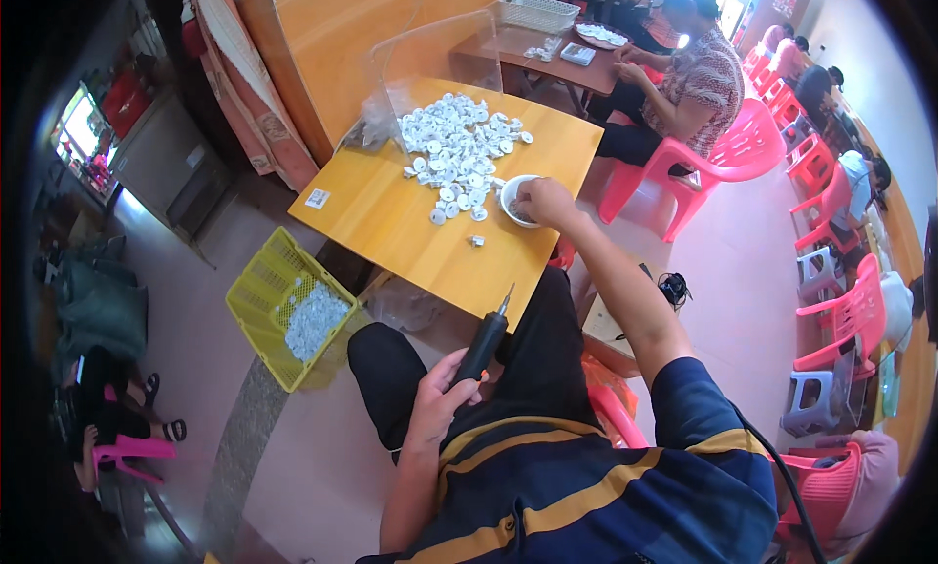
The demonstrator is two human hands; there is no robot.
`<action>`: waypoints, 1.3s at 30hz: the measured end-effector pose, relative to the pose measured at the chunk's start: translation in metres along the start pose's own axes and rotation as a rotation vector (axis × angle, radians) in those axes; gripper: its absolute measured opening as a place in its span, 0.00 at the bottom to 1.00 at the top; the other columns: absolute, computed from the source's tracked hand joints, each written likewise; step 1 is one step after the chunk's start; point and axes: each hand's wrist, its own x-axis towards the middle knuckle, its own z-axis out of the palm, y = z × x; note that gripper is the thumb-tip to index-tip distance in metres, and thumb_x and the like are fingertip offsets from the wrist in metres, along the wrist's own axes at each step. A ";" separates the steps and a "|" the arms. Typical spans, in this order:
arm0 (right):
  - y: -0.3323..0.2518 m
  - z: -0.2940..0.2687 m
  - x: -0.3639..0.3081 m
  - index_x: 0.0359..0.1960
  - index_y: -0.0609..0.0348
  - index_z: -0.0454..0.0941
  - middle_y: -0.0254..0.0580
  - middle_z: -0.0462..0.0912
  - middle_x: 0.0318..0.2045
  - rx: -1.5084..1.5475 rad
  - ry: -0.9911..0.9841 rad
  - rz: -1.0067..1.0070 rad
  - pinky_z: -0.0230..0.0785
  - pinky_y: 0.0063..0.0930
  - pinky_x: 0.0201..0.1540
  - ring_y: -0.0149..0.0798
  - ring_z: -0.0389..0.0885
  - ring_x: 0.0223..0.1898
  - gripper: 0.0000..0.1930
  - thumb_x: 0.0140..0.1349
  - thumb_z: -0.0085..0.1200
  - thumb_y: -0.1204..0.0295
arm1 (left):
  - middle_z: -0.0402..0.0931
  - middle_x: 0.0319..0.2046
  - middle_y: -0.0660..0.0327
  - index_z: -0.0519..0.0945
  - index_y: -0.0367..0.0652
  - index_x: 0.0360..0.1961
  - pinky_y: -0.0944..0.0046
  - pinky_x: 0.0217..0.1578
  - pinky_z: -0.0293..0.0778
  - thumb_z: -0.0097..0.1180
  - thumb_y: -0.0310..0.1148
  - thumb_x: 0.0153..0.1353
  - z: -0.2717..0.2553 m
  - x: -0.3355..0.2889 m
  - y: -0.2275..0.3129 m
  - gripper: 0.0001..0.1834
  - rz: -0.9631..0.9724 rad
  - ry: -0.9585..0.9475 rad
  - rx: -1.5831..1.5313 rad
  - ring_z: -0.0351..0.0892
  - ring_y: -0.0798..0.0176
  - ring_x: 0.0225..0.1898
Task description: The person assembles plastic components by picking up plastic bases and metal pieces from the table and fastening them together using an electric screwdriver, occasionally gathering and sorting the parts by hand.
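Your left hand [445, 398] is wrapped around the handle of a black power screwdriver [482, 347], held above your lap with its bit slanting up and forward, below and nearer you than your right hand [547, 203]. That right hand reaches ahead onto the table [391, 222], its fingers down inside a white bowl [508, 187]; you can't tell from here whether they have pinched anything. Just left of the right hand, beyond the bowl, spreads a pile of white parts [454, 144]. A single white part [476, 241] sits apart from it, between your two hands. Further left of both, on the floor, a yellow basket [264, 330] holds more white pieces [318, 322].
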 end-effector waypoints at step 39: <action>-0.024 0.020 0.010 0.45 0.52 0.83 0.44 0.79 0.51 0.011 0.330 -0.086 0.74 0.44 0.53 0.53 0.80 0.51 0.13 0.56 0.60 0.69 | 0.79 0.41 0.56 0.67 0.34 0.63 0.70 0.35 0.75 0.56 0.31 0.67 -0.018 0.008 -0.015 0.25 0.098 0.054 -0.182 0.78 0.70 0.32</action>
